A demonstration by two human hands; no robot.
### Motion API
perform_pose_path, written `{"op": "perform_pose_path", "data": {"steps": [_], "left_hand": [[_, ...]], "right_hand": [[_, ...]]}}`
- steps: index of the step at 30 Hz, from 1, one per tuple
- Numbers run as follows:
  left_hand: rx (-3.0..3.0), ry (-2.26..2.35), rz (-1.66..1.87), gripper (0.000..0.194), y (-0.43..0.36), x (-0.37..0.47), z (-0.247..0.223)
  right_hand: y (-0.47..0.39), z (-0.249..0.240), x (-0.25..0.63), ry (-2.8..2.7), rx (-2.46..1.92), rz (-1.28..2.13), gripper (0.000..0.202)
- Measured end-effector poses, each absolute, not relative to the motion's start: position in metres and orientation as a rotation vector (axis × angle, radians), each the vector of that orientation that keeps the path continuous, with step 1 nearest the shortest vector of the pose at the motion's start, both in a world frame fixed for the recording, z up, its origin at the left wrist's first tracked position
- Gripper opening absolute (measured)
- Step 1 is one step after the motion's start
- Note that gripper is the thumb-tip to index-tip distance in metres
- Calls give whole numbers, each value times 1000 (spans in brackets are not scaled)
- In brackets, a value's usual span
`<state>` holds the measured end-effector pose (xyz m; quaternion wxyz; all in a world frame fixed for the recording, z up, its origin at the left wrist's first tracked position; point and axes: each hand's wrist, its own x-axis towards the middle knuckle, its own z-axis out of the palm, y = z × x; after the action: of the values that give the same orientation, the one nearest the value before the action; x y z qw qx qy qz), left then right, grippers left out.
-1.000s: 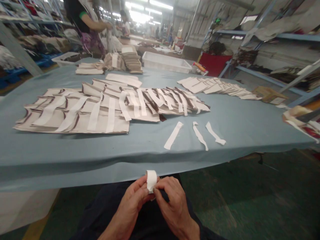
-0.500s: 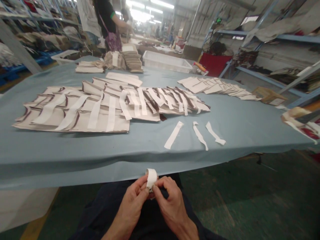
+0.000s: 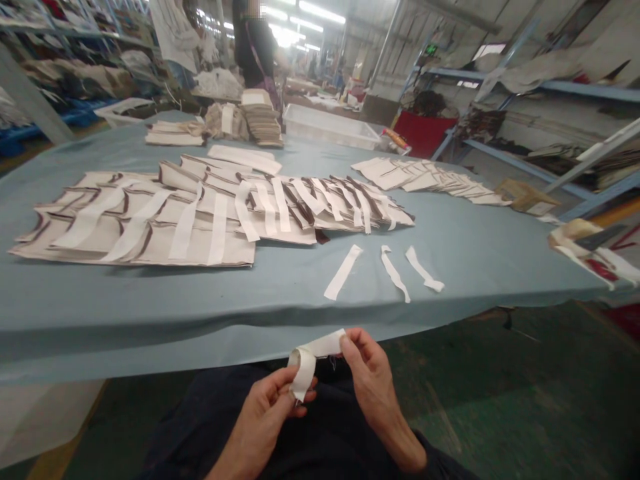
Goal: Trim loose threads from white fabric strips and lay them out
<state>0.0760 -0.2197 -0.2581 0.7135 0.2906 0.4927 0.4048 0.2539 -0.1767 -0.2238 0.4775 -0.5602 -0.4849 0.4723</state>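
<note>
A white fabric strip [image 3: 304, 373] curls in a loop over my lap, just off the table's near edge. My left hand [image 3: 270, 410] pinches the looped part between thumb and fingers. The strip's far end is stretched out to my right hand [image 3: 369, 370], which grips it between thumb and forefinger. Dark threads hang under the strip near the right fingers. Ahead on the table lie three loose white strips [image 3: 344, 272]. Beyond them, layered beige fabric pieces [image 3: 150, 227] with dark brown edging carry more white strips laid across them.
A blue-grey cloth covers the table [image 3: 280, 293]. Stacked beige pieces [image 3: 261, 120] and a white plastic bin [image 3: 330, 127] stand at the back. More beige pieces [image 3: 430, 177] fan out at right, near a cardboard box [image 3: 530, 198]. A person [image 3: 253, 50] stands behind the table.
My right hand has moved right and slightly up, drawing one end of the strip away from my left hand. The person at the back has shifted right.
</note>
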Motion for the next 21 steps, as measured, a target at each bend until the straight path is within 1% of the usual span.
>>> {"op": "perform_pose_path", "data": {"steps": [4,7,9,13,15,18,21], "left_hand": [[834,1088,853,39,-220,80,-243],[887,1050,829,34,-222,83,-236],[886,1000,825,37,-224,83,-237],[779,839,819,54,-227,78,-247],[759,779,826,56,-225,76,-252],[816,843,835,53,-222,77,-254],[906,1028,803,57,-220,82,-250]], "right_hand": [[-178,-219,255,-1145,-1306,1243,40],[-181,-221,247,-1097,-1259,1342,40],[-183,-222,241,-1080,-1255,1363,39],[-183,-221,234,-1069,-1263,1364,42],[-184,-220,233,-1068,-1272,1366,43],[-187,-219,231,-1072,-1300,1369,44],[-187,-214,229,-1074,-1306,1353,44]]}}
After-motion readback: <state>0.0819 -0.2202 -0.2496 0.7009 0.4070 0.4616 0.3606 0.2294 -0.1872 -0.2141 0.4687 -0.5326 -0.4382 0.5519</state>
